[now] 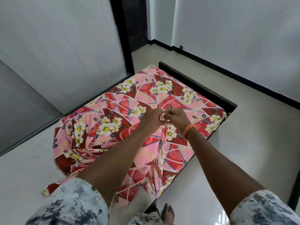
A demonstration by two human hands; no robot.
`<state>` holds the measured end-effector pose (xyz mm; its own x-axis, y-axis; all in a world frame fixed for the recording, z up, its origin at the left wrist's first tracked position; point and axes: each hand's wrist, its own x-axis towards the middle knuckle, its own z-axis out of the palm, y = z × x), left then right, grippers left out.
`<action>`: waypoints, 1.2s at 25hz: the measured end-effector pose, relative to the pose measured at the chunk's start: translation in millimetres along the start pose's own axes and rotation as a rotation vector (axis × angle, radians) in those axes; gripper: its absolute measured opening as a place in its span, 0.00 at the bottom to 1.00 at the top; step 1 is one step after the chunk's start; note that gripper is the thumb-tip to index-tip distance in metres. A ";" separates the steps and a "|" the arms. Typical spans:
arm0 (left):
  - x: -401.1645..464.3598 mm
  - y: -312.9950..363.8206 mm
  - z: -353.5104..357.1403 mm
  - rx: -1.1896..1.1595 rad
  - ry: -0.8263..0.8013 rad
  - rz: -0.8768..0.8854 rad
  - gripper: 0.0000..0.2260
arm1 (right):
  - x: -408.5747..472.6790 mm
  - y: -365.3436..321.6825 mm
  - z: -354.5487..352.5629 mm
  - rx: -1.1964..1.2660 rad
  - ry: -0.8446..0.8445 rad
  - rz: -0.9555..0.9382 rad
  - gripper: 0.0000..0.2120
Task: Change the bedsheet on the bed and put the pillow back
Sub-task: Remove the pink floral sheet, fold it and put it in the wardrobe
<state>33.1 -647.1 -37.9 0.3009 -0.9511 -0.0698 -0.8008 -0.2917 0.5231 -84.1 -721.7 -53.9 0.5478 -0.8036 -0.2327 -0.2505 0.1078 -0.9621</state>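
Bedsheet (129,101): red-pink floral, spread over the bed, near end bunched and trailing onto the floor.
Left hand (153,118): fingers curled, pinching a raised fold.
Right hand (176,117): pinching the same fold.

A pale glossy floor (259,143) fills the room, edged by a black skirting strip (227,69) along the white wall (235,30) on the right. On the left a grey sliding panel (56,51) stands beside a black door frame (123,33), with a dark doorway (134,18) behind it.
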 end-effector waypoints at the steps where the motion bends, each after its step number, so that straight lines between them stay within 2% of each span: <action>1: 13.2 -0.2 -0.1 0.009 0.001 0.001 0.07 | 1.0 2.5 1.3 0.076 0.039 0.016 0.03; 3: 34.0 2.5 -6.2 -0.076 0.087 -0.013 0.08 | 8.1 21.4 2.7 0.168 0.091 0.122 0.11; 4: 43.5 2.9 -11.3 -0.194 0.148 -0.048 0.08 | 10.5 38.5 3.6 0.081 0.040 0.190 0.16; 6: 64.2 -3.4 -28.3 -0.374 0.236 -0.071 0.02 | 12.4 75.2 16.6 -0.418 -0.236 0.329 0.25; 7: 71.9 -6.9 -38.5 -0.417 0.266 -0.062 0.02 | 14.6 87.9 25.9 -0.601 -0.323 0.366 0.24; 8: 81.0 -12.9 -48.1 -0.453 0.310 -0.057 0.04 | 21.3 88.9 32.9 -0.643 -0.299 0.381 0.20; 11: 95.4 -42.0 -68.1 -0.406 0.508 -0.147 0.08 | 67.7 57.0 31.0 -0.587 -0.004 0.296 0.11; 12: 97.3 -54.2 -69.8 -0.301 0.530 -0.205 0.13 | 89.6 38.7 24.2 -0.628 0.115 0.235 0.10; 14: 99.9 -69.2 -68.5 -0.102 0.379 -0.268 0.33 | 130.2 -12.1 10.8 -0.638 0.282 0.050 0.07; 16: 108.7 -66.1 -65.9 -0.075 0.250 -0.112 0.50 | 156.5 -70.7 11.6 -0.618 0.277 -0.199 0.05; 17: 114.5 -56.6 -66.1 -0.097 0.217 -0.030 0.53 | 164.4 -92.9 16.3 -0.649 0.228 -0.338 0.05; 18: 122.9 -49.1 -65.8 -0.132 0.218 0.007 0.50 | 167.3 -107.9 21.3 -0.677 0.164 -0.438 0.05; 19: 130.9 -44.0 -66.0 -0.174 0.252 0.008 0.39 | 165.8 -116.7 24.9 -0.703 0.082 -0.493 0.04; 21: 143.5 -52.1 -68.4 -0.185 0.372 -0.093 0.13 | 160.7 -108.1 20.7 -0.665 -0.035 -0.440 0.06; 22: 149.3 -64.3 -68.1 -0.193 0.416 -0.200 0.08 | 157.3 -97.4 11.1 -0.607 -0.025 -0.348 0.09; 24: 156.9 -94.6 -64.8 -0.186 0.384 -0.458 0.10 | 160.4 -56.7 -17.4 -0.567 0.023 -0.121 0.09; 26: 166.4 -108.4 -44.8 -0.050 0.163 -0.588 0.20 | 168.1 -1.6 -55.9 -0.575 -0.001 0.091 0.07; 28: 183.5 -98.8 -5.3 0.036 -0.028 -0.529 0.22 | 182.5 51.6 -91.4 -0.572 0.037 0.280 0.10; 30: 208.9 -73.8 53.0 0.021 -0.112 -0.426 0.16 | 199.3 95.2 -128.1 -0.631 0.085 0.413 0.11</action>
<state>127.7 -829.6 -136.2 0.5498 -0.7499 -0.3678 -0.6277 -0.6615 0.4104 -101.0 -946.5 -173.7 0.2537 -0.8157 -0.5199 -0.8450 0.0747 -0.5295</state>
